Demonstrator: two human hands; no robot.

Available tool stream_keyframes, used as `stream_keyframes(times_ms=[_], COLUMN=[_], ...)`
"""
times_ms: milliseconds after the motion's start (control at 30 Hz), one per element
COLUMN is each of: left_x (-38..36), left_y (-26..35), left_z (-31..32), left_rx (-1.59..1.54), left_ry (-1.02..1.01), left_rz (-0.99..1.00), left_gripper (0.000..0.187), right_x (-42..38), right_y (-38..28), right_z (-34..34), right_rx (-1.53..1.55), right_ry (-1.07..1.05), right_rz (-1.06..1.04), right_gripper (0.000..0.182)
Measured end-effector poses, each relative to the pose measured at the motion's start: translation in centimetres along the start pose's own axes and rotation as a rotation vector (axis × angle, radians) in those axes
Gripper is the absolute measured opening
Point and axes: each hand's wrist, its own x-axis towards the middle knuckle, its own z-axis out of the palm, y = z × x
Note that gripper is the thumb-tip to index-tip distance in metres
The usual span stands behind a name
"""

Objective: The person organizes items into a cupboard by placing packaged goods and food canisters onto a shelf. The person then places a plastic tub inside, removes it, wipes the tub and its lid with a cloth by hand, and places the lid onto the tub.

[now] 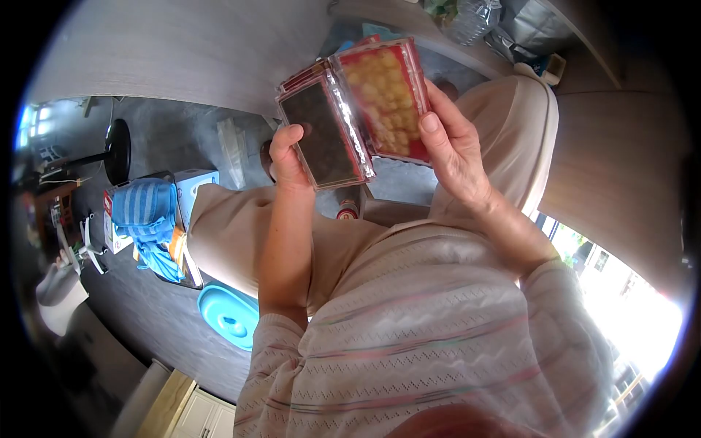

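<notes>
My left hand [292, 157] is closed on a flat clear plastic box with a dark panel [327, 131], thumb on its face. In my right hand [453, 146] is a second flat clear plastic box with yellow rounded pieces [383, 95] against a red backing. The thumb lies on its edge and the other fingers go behind it, out of sight. Both boxes are held up over my lap, tilted, their inner edges side by side. Another red-edged layer [303, 73] shows behind the top of the dark box.
A grey panel [182, 51] rises on the upper left, and a brown surface [613, 160] on the right. A clear bottle [475, 20] lies at the top. On the floor to the left are a blue striped towel [146, 204] on boxes and a blue plastic lid [232, 315].
</notes>
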Motion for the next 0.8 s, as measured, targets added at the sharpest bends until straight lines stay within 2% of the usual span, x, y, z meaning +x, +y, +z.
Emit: stream_keyframes(times_ms=[333,533,667,800], left_x=[-0.2,-0.1,-0.4,-0.9], left_y=[-0.1,0.1,0.5,0.3], left_z=[0.7,0.7,-0.2,0.6], left_rx=[-0.038,0.007,0.120,0.270], left_ry=[0.031,-0.022,0.048,0.050], left_rz=[0.011,-0.006,-0.033,0.030], left_gripper=[0.059,0.059,0.056,0.054], right_x=[0.3,0.8,1.4,1.3], right_y=[-1.1,0.2,0.9,1.6], right_z=[0.4,-0.3,-0.8,-1.2], right_rx=[-0.025,0.014,0.164,0.206], right_ry=[-0.056,-0.010,0.015,0.039], right_rz=[-0.027,0.017,0.175,0.248], right_gripper=[0.051,0.050,0.049,0.048])
